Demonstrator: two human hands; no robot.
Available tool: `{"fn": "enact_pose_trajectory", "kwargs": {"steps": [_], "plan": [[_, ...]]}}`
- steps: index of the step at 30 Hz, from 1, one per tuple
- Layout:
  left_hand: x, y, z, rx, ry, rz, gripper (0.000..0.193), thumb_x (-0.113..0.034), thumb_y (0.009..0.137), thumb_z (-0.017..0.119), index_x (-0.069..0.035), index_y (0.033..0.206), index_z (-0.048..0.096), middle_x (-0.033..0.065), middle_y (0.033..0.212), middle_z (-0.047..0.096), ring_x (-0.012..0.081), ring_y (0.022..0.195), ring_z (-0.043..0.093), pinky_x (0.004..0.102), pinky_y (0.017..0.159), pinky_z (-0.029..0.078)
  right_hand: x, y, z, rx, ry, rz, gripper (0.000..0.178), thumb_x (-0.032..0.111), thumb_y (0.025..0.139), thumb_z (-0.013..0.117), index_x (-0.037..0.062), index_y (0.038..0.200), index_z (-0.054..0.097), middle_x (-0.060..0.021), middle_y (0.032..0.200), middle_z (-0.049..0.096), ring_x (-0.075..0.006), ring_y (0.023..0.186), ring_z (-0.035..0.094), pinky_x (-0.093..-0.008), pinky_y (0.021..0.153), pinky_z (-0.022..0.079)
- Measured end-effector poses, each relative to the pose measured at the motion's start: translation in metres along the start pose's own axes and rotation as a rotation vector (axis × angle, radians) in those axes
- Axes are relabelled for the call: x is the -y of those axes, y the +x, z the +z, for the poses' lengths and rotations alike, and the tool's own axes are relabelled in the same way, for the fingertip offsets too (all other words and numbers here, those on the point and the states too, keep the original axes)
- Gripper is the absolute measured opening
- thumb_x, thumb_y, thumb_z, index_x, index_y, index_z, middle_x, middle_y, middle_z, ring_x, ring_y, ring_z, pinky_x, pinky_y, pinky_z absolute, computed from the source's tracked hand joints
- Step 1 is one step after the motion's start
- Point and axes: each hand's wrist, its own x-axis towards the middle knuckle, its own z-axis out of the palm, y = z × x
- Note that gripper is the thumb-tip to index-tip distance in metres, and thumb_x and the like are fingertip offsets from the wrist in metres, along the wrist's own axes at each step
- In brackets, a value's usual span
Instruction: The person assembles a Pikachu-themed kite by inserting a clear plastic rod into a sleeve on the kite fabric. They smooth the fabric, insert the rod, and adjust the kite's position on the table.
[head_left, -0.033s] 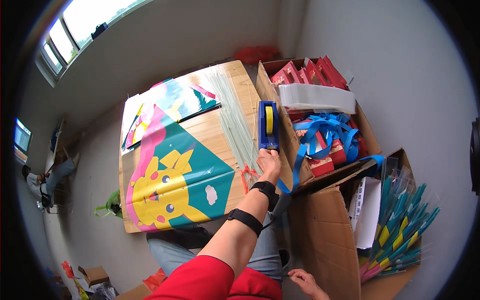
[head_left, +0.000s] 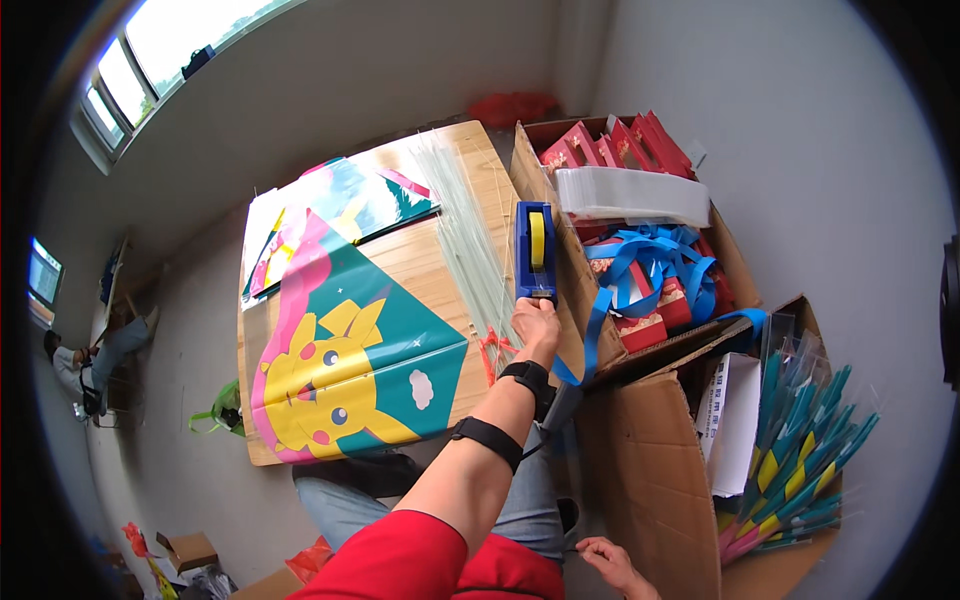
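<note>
My left hand (head_left: 537,325) reaches over the wooden table (head_left: 470,150), its fingers closed at the cutter end of a blue tape dispenser (head_left: 523,250) with a yellow-cored roll. They seem to pinch the tape end, which is mostly hidden. Low at the right, beside my leg, my right hand (head_left: 615,570) has its fingers curled and pressed together; what they hold, if anything, is too small to make out. A green and pink kite-like sheet (head_left: 425,345) with a yellow cartoon figure lies on the table's near side. Thin pale rods (head_left: 465,255) lie between it and the dispenser.
More printed sheets (head_left: 370,200) are stacked at the table's far left. Right of it, a cardboard box (head_left: 545,170) holds red boxes and blue ribbon (head_left: 640,260). An open carton (head_left: 640,460) nearer me contains rolled teal bundles (head_left: 800,460). Another person (head_left: 100,360) sits far left.
</note>
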Motion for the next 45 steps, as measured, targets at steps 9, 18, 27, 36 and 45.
{"fn": "enact_pose_trajectory", "kwargs": {"steps": [9,18,27,36,45], "plan": [[-0.01,0.004,-0.003,0.094,0.058,-0.074,0.019,-0.017,0.082,0.063,0.002,0.085,0.065,0.0211,0.083,0.068,0.0352,0.084,0.067,0.0436,0.08,0.051,0.0,0.002,-0.002,-0.058,-0.009,-0.037,0.017,0.02,0.089,0.063,0.0033,0.085,0.066,-0.0063,0.115,0.063,-0.0115,0.094,0.057,-0.0252,0.079,0.045],[0.006,0.003,-0.014,0.185,-0.103,0.037,0.027,-0.028,0.083,0.069,-0.001,0.09,0.066,0.0103,0.082,0.068,0.0218,0.077,0.065,0.0356,0.072,0.051,-0.008,-0.003,-0.01,-0.043,-0.036,-0.074,0.012,0.011,0.091,0.06,0.0006,0.092,0.065,-0.0073,0.119,0.058,-0.0127,0.099,0.057,-0.0264,0.089,0.046],[0.022,-0.002,-0.019,0.198,0.021,-0.237,0.029,-0.027,0.082,0.073,0.0,0.091,0.067,0.0099,0.082,0.068,0.0208,0.068,0.065,0.0384,0.052,0.056,-0.009,-0.008,-0.007,-0.063,0.024,0.0,0.013,0.016,0.09,0.061,0.0036,0.088,0.065,-0.007,0.115,0.062,-0.0123,0.096,0.058,-0.0258,0.082,0.046],[-0.043,0.025,-0.122,0.206,-0.596,0.173,0.019,-0.026,0.087,0.073,-0.008,0.095,0.071,-0.0029,0.083,0.065,0.0066,0.078,0.057,0.0226,0.072,0.041,0.057,0.0,-0.018,0.037,0.35,0.068,0.014,0.012,0.091,0.061,0.0006,0.099,0.061,-0.0083,0.102,0.066,-0.0138,0.098,0.06,-0.0287,0.091,0.047],[-0.048,0.081,-0.393,-0.58,-0.39,0.837,0.021,-0.022,0.091,0.068,-0.006,0.103,0.073,0.0067,0.096,0.073,0.0137,0.086,0.068,0.03,0.084,0.055,0.204,0.1,0.014,0.276,0.035,-0.125,0.01,0.003,0.088,0.064,0.0027,0.095,0.057,-0.0013,0.088,0.062,-0.0068,0.081,0.059,-0.0218,0.075,0.049]]}}
